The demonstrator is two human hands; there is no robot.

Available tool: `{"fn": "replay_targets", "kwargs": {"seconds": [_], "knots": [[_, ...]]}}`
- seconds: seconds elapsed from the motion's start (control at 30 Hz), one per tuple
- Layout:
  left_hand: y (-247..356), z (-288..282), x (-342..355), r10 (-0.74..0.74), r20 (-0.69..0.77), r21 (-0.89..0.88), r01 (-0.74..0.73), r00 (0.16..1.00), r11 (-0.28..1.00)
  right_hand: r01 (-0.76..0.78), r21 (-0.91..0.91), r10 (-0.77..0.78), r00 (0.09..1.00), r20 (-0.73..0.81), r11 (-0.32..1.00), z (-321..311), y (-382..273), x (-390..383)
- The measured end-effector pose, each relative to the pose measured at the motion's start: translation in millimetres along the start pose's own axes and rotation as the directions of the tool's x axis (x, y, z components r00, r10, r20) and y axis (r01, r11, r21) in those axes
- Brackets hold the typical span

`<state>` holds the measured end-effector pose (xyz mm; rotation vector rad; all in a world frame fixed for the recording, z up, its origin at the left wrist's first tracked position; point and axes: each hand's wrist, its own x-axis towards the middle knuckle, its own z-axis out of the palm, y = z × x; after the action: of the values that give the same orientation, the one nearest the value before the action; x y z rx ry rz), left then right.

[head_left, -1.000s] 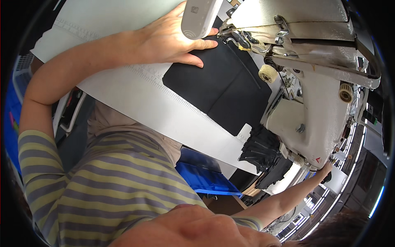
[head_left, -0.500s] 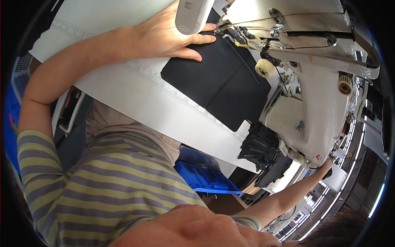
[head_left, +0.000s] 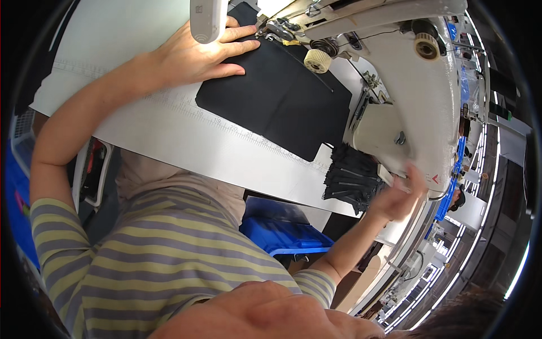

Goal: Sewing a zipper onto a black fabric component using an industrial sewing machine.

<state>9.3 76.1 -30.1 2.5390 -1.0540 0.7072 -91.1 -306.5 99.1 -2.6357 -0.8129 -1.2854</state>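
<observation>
My left hand (head_left: 197,59) lies with fingers spread on a black fabric panel (head_left: 293,113), its fingertips beside the presser foot (head_left: 265,35) of a white sewing machine (head_left: 415,79). A narrow zipper-like line runs across the panel from the foot. My right hand (head_left: 401,195) is raised by the right end of the machine, near a pile of dark pieces with zippers (head_left: 347,175); its fingers are smeared by motion.
The white table (head_left: 169,150) carries printed ruler scales. A white lamp head (head_left: 206,17) hangs over my left hand. Below the table are blue bins (head_left: 282,237). At the far right, a workshop with other equipment and a person's dark-haired head (head_left: 458,198) shows.
My right hand has come from the machine's far right end toward the pile, to the left and up. The view has shifted; my left hand stays on the panel.
</observation>
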Motion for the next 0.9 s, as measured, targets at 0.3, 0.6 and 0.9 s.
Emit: {"fn": "replay_targets", "kwargs": {"seconds": [0.3,0.6,0.9], "knots": [[18,-59,-8,0.079,0.467,-0.312,0.080,0.881,0.947,0.389,-0.358,-0.086,0.770,0.632,0.849,94,16,-2],[6,-14,2,0.138,0.084,-0.250,-0.113,0.987,0.962,0.216,-0.314,0.003,0.821,0.571,0.924,122,64,19],[49,-77,-83,0.186,0.217,-0.561,-0.034,0.958,0.827,0.245,-0.001,-0.204,0.809,0.551,0.970,73,25,26]]}}
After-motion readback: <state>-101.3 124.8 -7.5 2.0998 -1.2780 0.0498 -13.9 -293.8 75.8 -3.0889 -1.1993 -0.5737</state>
